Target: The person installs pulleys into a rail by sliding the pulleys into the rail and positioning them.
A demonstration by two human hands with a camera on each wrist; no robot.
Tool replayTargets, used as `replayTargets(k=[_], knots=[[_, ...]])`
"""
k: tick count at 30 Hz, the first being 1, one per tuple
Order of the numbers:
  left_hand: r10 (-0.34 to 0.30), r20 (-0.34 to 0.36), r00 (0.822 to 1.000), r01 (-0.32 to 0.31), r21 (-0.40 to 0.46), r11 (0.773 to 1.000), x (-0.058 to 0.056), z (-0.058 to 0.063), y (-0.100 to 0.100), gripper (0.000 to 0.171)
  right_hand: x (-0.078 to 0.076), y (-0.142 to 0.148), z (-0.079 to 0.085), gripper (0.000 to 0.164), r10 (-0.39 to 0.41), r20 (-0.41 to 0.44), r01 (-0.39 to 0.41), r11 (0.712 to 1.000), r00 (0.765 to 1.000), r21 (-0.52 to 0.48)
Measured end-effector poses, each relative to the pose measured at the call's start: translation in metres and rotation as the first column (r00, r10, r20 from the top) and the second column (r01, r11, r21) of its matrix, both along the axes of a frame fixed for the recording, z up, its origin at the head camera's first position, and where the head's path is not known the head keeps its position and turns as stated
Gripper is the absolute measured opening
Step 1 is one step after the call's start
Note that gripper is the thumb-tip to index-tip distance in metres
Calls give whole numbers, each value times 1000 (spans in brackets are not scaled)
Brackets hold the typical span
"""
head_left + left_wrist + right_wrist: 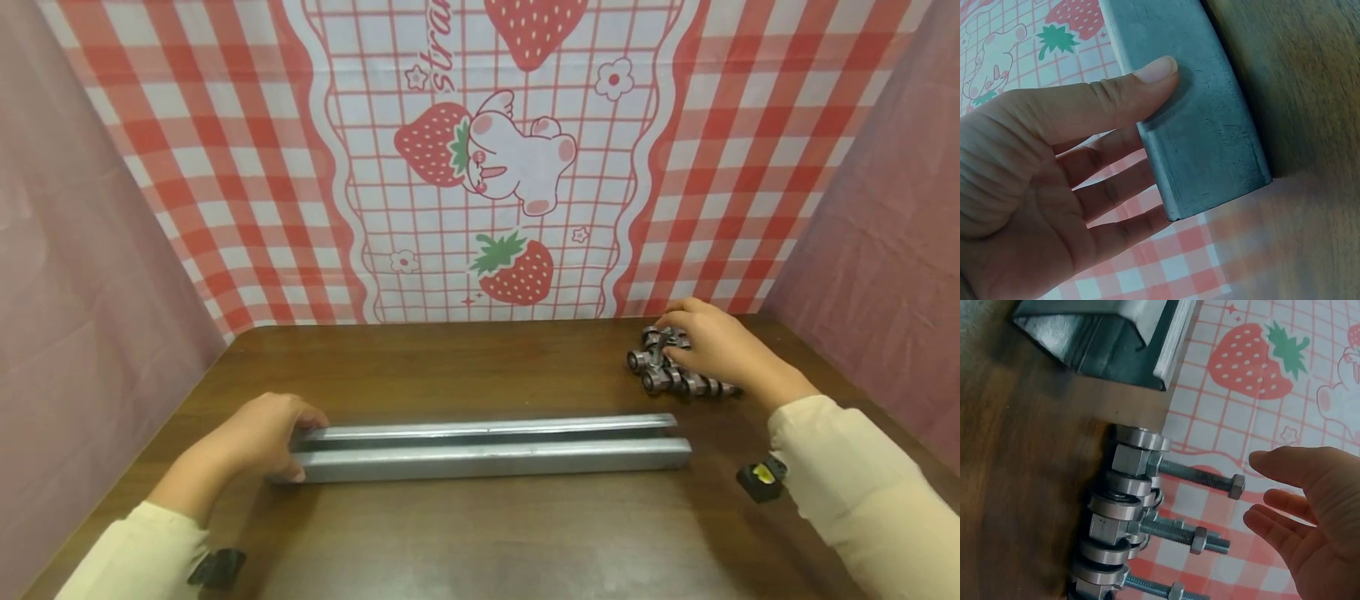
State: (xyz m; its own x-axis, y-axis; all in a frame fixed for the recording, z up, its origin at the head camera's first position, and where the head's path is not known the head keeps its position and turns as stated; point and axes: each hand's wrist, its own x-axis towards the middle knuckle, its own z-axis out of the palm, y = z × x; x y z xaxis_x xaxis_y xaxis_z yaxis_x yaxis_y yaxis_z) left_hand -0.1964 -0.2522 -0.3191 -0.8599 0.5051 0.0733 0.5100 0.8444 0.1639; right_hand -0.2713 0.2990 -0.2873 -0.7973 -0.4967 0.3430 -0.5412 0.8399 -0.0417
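A long grey metal C-channel rail [487, 462] lies across the table with its slot facing up. My left hand [255, 437] grips its left end. In the left wrist view the thumb presses one side wall of the rail [1210, 144], while the other fingers reach behind the far side. At the back right, my right hand [708, 342] hovers over a cluster of metal roller trolleys [660, 382]. In the right wrist view the trolleys [1107, 528] have threaded bolts [1197, 475] standing up; thumb and fingers are parted beside the nearest bolt head, with nothing between them.
The brown wooden table [487, 533] ends at a red and white strawberry-print cloth [487, 167] hanging behind it. Pink cloth [870, 192] hangs at both sides. The rail's hollow right end lies close to the trolleys.
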Motion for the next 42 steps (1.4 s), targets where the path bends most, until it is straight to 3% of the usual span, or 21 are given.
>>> replayTargets(k=[8,24,32,42], knots=[[21,-3,1000,-21,-27,999,2,0,1,55,-13,1,-5,32,-40,82,39,999,996,15],[77,22,997,-76,-43,996,1,1,-1,58,-36,-3,-6,8,-99,161,98,995,982,16],[82,24,996,-81,-45,996,1,2,0,58,-33,-6,2,6,-105,254,117,993,962,-33],[77,20,997,-76,-50,996,1,1,0,59,-27,-10,12,5,-78,258,83,997,963,-7]])
